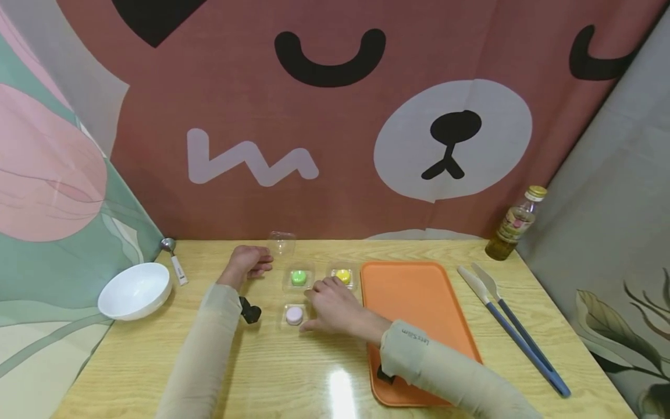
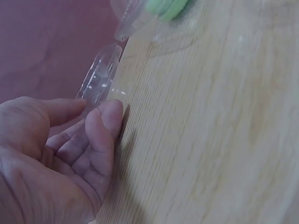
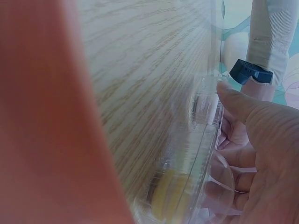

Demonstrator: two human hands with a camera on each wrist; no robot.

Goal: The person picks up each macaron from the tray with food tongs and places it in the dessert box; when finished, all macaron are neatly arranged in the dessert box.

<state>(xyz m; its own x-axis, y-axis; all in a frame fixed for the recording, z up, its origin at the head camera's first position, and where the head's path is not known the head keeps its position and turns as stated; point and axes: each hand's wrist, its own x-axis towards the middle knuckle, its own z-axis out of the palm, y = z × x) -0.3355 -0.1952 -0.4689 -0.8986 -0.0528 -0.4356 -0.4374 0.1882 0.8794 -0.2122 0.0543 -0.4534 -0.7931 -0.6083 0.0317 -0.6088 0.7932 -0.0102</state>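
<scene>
At the table's back edge my left hand [image 1: 248, 262] pinches the near corner of a clear plastic lid [image 1: 282, 243], between thumb and fingertip [image 2: 111, 112]. My right hand [image 1: 335, 308] reaches over the yellow macaron [image 1: 343, 276] in its clear box. In the right wrist view its bent fingers lie behind a clear rounded plastic piece [image 3: 219, 182], touching it. The thumb [image 3: 233, 100] stays spread apart, beside the lilac macaron [image 1: 294, 315] in another clear box. A green macaron [image 1: 299, 277] sits in a clear box between the hands.
An orange tray [image 1: 408, 285] lies right of the boxes, under my right forearm. Beyond it are blue-handled tongs [image 1: 518, 331] and an oil bottle [image 1: 513, 227]. A white bowl [image 1: 135, 291] and a spoon-like scoop [image 1: 175, 262] stand at left. A bear-print cloth [image 1: 251, 105] hangs behind.
</scene>
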